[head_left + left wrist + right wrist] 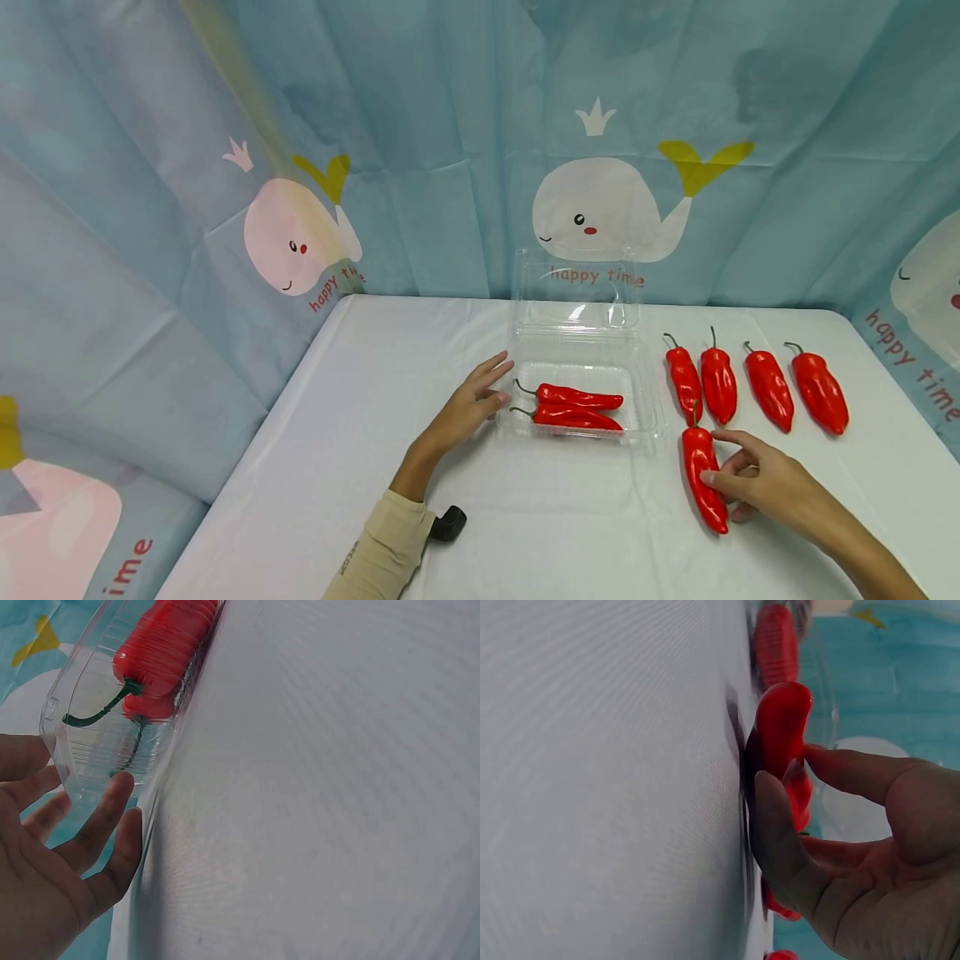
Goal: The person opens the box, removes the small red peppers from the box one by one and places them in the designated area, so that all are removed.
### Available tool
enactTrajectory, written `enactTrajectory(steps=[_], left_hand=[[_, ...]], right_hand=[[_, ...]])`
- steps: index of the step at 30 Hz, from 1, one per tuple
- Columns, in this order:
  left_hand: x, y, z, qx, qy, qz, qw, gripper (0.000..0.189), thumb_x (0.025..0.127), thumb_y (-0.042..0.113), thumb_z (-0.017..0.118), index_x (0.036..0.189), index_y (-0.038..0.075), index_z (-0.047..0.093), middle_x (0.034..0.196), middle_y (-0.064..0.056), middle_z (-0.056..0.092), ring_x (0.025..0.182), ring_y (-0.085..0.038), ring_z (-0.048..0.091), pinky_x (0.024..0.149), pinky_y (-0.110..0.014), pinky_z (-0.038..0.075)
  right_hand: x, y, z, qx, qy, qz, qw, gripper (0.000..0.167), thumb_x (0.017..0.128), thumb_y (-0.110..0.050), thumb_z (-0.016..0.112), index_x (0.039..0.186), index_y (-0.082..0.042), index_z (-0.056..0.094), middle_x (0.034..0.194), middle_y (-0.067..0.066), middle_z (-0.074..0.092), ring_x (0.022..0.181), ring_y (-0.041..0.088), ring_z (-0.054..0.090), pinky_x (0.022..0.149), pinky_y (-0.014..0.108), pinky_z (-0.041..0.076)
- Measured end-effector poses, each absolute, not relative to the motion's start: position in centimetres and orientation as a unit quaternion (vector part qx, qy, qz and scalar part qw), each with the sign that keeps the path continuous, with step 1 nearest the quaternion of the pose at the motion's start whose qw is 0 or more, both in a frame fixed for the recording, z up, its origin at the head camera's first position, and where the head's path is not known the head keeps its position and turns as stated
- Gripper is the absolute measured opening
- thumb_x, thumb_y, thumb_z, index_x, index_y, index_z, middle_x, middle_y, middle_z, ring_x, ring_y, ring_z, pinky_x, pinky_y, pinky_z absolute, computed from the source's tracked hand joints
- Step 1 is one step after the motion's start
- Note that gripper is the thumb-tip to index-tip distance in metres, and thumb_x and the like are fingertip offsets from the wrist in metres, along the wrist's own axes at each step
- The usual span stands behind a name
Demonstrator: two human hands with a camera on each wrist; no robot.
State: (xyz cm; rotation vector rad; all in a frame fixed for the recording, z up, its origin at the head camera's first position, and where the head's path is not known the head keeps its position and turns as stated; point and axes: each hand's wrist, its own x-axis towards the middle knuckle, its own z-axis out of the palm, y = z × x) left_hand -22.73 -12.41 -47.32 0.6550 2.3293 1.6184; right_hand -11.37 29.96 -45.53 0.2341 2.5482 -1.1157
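Note:
A clear plastic clamshell box [645, 400] stands with its lid raised, two red peppers [577, 418] lying side by side in its base. My left hand [467, 410] is at the box's left edge, its fingers spread and loosely bent; in the left wrist view the fingertips [120, 784] are against or very close to the clear wall. My right hand [772, 483] pinches another long red pepper [701, 475] right of the box, thumb on top and fingers at its right side. In the right wrist view this pepper [780, 724] is very near the white cloth; whether it touches is unclear.
Several red peppers [768, 392] lie in a row right of the box, stems away from me. The nearest [682, 379] almost meets the held pepper's stem. A black object [448, 525] is by my left sleeve. Blue whale-print curtains [435, 208] surround the white table [390, 375].

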Motion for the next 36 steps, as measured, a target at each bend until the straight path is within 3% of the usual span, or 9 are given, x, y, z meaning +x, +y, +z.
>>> enactTrajectory(steps=[6, 11, 22, 30, 32, 36], left_hand=[[-22.7, -12.4, -47.2, 0.222, 0.793, 0.555, 0.117, 0.060, 0.109, 0.015, 0.057, 0.165, 0.009, 0.038, 0.177, -0.001, 0.019, 0.134, -0.039, 0.061, 0.103, -0.054, 0.055], [-22.7, -12.5, -47.4, 0.223, 0.793, 0.555, 0.117, 0.060, 0.109, 0.014, 0.057, 0.165, 0.009, 0.038, 0.177, 0.001, 0.020, 0.134, -0.039, 0.061, 0.104, -0.054, 0.055], [-22.9, -12.4, -47.6, 0.226, 0.796, 0.550, 0.113, 0.059, 0.109, 0.014, 0.055, 0.165, 0.008, 0.038, 0.177, -0.002, 0.020, 0.135, -0.041, 0.059, 0.104, -0.054, 0.055], [-22.8, -12.4, -47.5, 0.224, 0.797, 0.550, 0.111, 0.058, 0.109, 0.015, 0.055, 0.165, 0.009, 0.038, 0.177, -0.002, 0.020, 0.135, -0.041, 0.060, 0.105, -0.054, 0.055], [-22.8, -12.4, -47.6, 0.224, 0.797, 0.550, 0.110, 0.058, 0.109, 0.015, 0.055, 0.165, 0.009, 0.039, 0.177, -0.002, 0.021, 0.135, -0.041, 0.060, 0.105, -0.054, 0.055], [-22.8, -12.3, -47.6, 0.222, 0.798, 0.549, 0.108, 0.058, 0.109, 0.015, 0.055, 0.164, 0.009, 0.039, 0.177, -0.001, 0.021, 0.134, -0.040, 0.060, 0.104, -0.053, 0.055]], right_hand=[[-11.5, 30.1, -45.4, 0.077, 0.911, -0.370, 0.165, 0.094, 0.094, -0.041, 0.080, 0.157, 0.010, 0.033, 0.098, 0.007, 0.067, 0.077, 0.017, 0.066, 0.070, 0.033, 0.063], [-11.8, 30.4, -44.9, 0.062, 0.925, -0.343, 0.152, 0.092, 0.094, -0.046, 0.078, 0.155, 0.009, 0.037, 0.108, 0.009, 0.069, 0.089, 0.018, 0.067, 0.074, 0.037, 0.063], [-12.2, 30.7, -43.6, 0.042, 0.933, -0.341, 0.105, 0.087, 0.096, -0.043, 0.076, 0.155, 0.007, 0.038, 0.127, 0.028, 0.065, 0.108, 0.037, 0.068, 0.077, 0.044, 0.065], [-12.4, 29.5, -43.0, 0.011, 0.939, -0.343, 0.024, 0.077, 0.095, -0.041, 0.078, 0.152, 0.002, 0.049, 0.131, 0.029, 0.065, 0.114, 0.045, 0.064, 0.076, 0.048, 0.065], [-12.5, 29.2, -42.8, -0.002, 0.936, -0.351, -0.005, 0.073, 0.096, -0.039, 0.078, 0.151, 0.001, 0.052, 0.128, 0.026, 0.067, 0.112, 0.037, 0.066, 0.077, 0.038, 0.065], [-12.9, 28.5, -42.4, -0.025, 0.928, -0.368, -0.057, 0.063, 0.097, -0.034, 0.078, 0.149, -0.005, 0.057, 0.125, 0.019, 0.071, 0.103, 0.000, 0.063, 0.076, 0.015, 0.056]])
